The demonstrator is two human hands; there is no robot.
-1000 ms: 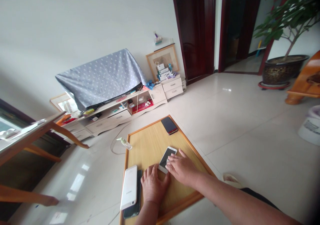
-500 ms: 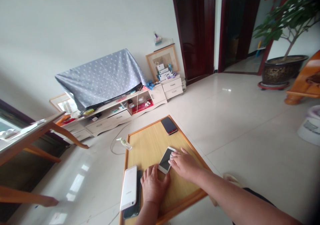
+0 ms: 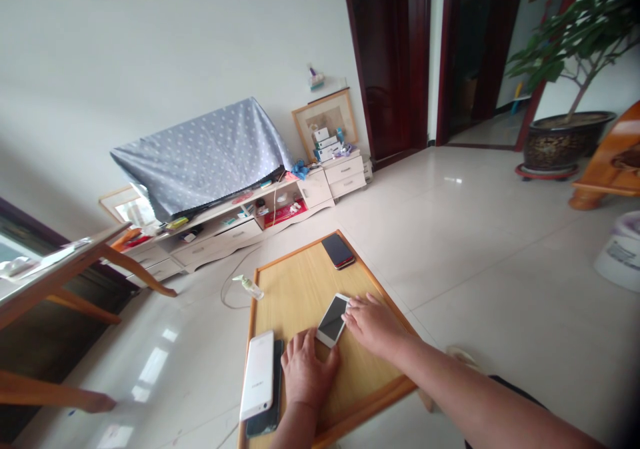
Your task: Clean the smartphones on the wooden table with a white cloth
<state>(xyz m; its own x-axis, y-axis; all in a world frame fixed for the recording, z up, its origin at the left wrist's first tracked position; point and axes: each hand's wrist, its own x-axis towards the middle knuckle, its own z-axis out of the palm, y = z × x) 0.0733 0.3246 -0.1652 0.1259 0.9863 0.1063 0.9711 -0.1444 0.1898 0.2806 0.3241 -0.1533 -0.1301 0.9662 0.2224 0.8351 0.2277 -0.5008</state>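
Two bare hands lie open and flat on a low wooden counter with an orange rim, neither one gripping. The left hand rests just beside a white smartphone lying screen up near the counter's middle; the right hand touches its edge with the fingertips. Nearby, a white phone lies on a dark phone — farther along, a second dark phone.

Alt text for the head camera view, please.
The right hand touches the edge of a white smartphone on a wooden board, with the left hand flat beside it. A white phone lies on a dark phone at the board's edge; another dark phone lies beyond.
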